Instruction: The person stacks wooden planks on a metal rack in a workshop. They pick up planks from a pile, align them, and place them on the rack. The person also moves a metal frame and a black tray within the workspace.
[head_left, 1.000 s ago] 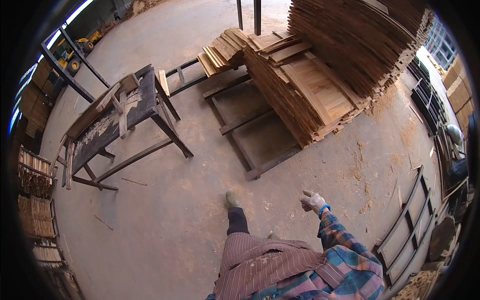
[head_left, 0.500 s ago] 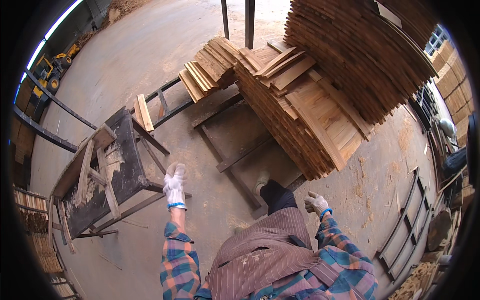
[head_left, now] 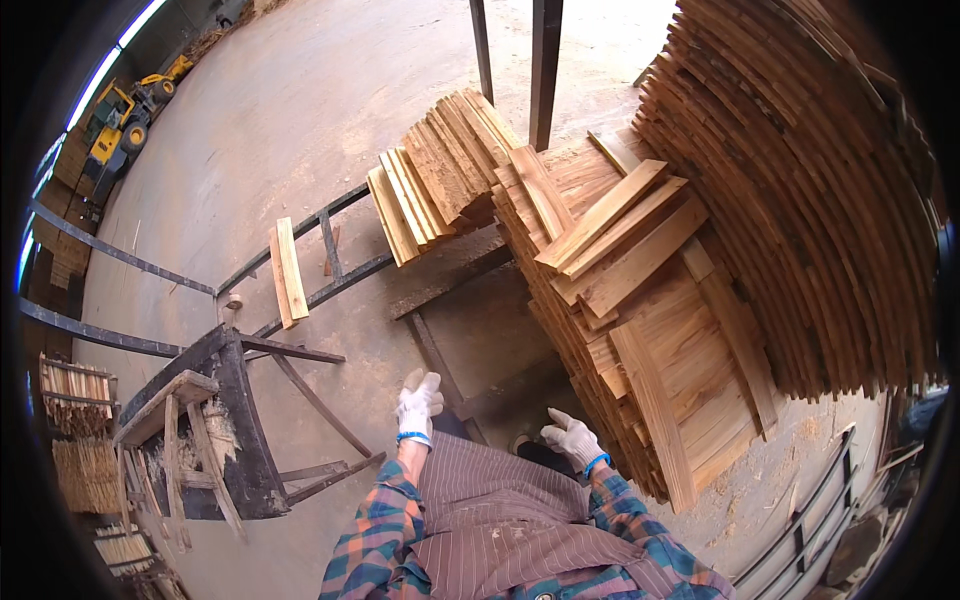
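My left hand [head_left: 418,406], in a white knit glove with a blue cuff, hangs in front of me over the floor. It holds nothing, and its fingers are loosely bent and slightly apart. My right hand [head_left: 571,438], gloved the same way, is held beside the near left side of a tall stack of wooden boards [head_left: 700,362], apart from it. Its fingers are spread with nothing in them. Several loose boards [head_left: 622,225] lie crosswise on top of that stack. Beyond it to the left, a smaller pile of boards [head_left: 450,155] rests on a dark metal frame [head_left: 345,285].
A taller, curved-looking board stack [head_left: 800,210] rises at the right. At the left stand a dark metal table [head_left: 245,430] and a wooden stool [head_left: 190,440] on it. Two boards [head_left: 287,270] lie across the frame rails. A yellow loader [head_left: 120,125] is parked far left.
I have moved forward, closer to the board stacks, which now appear larger. The table has slid further left and lower in view. Both hands have come nearer each other, still without anything in them.
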A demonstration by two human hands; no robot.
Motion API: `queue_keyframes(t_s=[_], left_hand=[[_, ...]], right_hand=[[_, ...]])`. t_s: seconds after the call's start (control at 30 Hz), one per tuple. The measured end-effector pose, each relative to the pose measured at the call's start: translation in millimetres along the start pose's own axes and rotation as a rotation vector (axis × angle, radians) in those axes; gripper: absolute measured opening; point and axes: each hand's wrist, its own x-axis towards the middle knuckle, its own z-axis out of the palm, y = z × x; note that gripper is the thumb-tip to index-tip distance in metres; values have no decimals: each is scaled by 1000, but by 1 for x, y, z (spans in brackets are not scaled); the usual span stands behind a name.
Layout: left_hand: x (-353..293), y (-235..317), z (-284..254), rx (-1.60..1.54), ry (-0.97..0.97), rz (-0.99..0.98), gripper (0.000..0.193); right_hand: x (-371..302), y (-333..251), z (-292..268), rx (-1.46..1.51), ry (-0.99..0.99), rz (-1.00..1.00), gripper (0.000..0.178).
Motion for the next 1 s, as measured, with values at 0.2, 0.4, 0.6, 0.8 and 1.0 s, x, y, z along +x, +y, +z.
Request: queue_keyframes(t_s=[0.2, 0.4, 0.6, 0.8, 1.0], left_hand=[[99, 82, 31, -117, 56, 28, 78], [266, 85, 77, -79, -5, -134, 80], [487, 91, 164, -19, -93, -212, 55], [599, 93, 208, 166, -94, -396, 104], [621, 89, 218, 288, -71, -376, 81]], right_hand=[[94, -131, 6, 600, -145, -1, 73], [237, -250, 37, 539, -16, 1, 73], [493, -314, 67, 829, 295, 52, 68], [634, -337, 57, 583, 771, 113, 62], [655, -350, 63, 1243, 880, 125, 33]])
